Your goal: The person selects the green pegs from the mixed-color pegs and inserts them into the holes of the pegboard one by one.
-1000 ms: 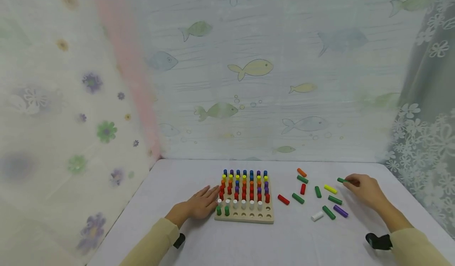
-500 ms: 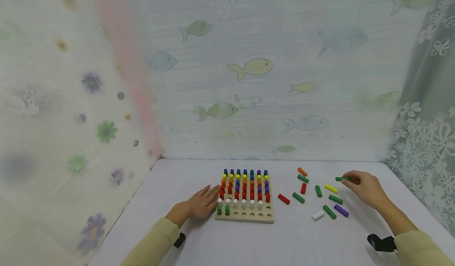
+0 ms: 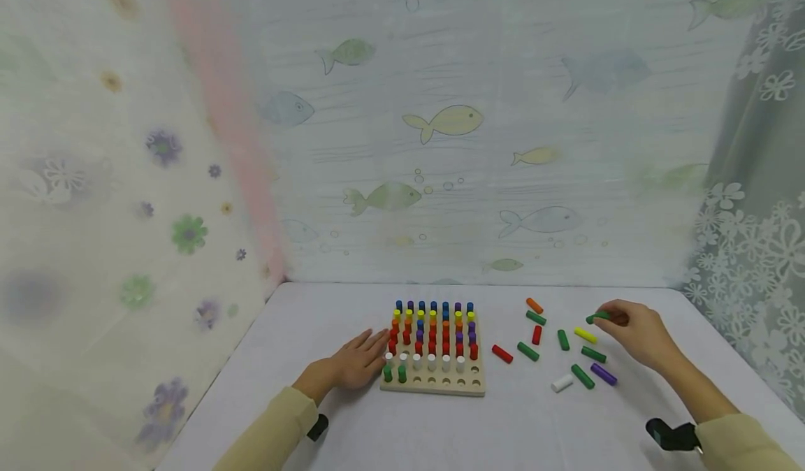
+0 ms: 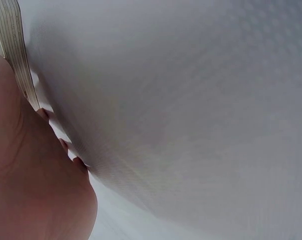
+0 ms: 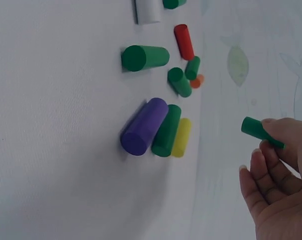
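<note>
Head view: with the pegboard (image 3: 434,389) as the clock's centre and twelve at its far side, the left hand (image 3: 358,361) lies at nine o'clock, fingers straight and spread beside the board's edge, grasping nothing; whether it presses there I cannot tell. The right hand (image 3: 638,331), slightly above three o'clock, pinches a green peg (image 3: 596,317) between thumb and finger, the free end pointing toward nine. The right wrist view shows that peg held clear of the white tabletop (image 5: 55,150), the little finger (image 5: 251,187) loosely bent and apart from it.

On the board stand blue pegs (image 3: 422,305) toward twelve, white pegs (image 3: 431,362) nearer six, and two upright green pegs (image 3: 402,373) at the seven o'clock corner. Between board and right hand lie an orange peg (image 3: 534,305) toward two, a red peg (image 3: 502,353) at three, and a white peg (image 3: 562,383) just past three; a yellow peg (image 3: 585,335) lies near the right hand.
</note>
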`<state>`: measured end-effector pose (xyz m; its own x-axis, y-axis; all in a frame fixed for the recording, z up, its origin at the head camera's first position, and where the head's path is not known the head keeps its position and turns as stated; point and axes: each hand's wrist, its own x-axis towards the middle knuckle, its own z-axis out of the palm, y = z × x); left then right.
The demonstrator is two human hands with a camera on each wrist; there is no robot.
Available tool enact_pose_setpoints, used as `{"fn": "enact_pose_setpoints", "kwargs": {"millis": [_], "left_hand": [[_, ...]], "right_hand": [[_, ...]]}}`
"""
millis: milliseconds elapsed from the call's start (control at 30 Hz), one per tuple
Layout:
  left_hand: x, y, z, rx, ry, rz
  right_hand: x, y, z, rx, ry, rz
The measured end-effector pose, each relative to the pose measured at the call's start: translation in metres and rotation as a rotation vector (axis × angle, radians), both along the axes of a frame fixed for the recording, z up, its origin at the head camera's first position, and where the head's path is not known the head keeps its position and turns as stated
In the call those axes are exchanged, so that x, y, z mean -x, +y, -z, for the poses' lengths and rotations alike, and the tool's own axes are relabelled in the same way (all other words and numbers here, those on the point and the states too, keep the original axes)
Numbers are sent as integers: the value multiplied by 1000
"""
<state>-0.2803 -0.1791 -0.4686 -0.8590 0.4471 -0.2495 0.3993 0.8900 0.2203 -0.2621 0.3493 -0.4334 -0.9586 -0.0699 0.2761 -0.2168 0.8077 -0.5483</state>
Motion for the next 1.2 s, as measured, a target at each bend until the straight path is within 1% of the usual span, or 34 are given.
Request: {"fn": "enact_pose_setpoints", "kwargs": {"millis": [300, 533, 733, 967, 1200], "left_hand": [[-1, 0, -1, -2, 7, 3], [0, 0, -1, -6, 8, 0], [-1, 0, 0, -2, 6, -3], [-1, 0, -1, -3, -3, -6], [0, -2, 3, -4, -4, 5]], "right_hand": [[-4, -10, -4, 17, -10, -12], [-6, -20, -3, 34, -31, -30], [-9, -30, -4, 46, -39, -73], [-12, -41, -3, 40, -17, -146], [-16, -55, -6, 78, -17, -195]]}}
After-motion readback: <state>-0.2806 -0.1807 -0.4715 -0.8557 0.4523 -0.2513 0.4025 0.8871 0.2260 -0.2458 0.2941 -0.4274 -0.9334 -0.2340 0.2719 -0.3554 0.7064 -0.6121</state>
